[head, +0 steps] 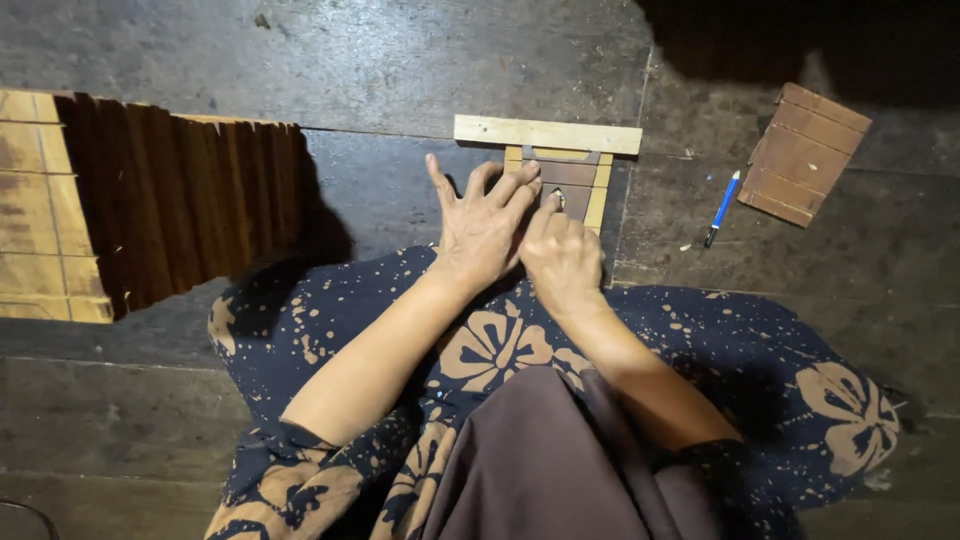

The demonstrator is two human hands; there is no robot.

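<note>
A small wooden frame, pale-railed with brown slats, is shown on the floor before the knees, crossbar at its far end, long axis running away from the person. The left hand is spread flat on it; the right hand is curled, fingertips pressed to a slat.

Both bare forearms reach forward and converge, wrists nearly straight. The left hand lies palm down with its fingers spread and the thumb held wide. The right hand sits just beside it, touching, fingers curled under, knuckles up.
</note>
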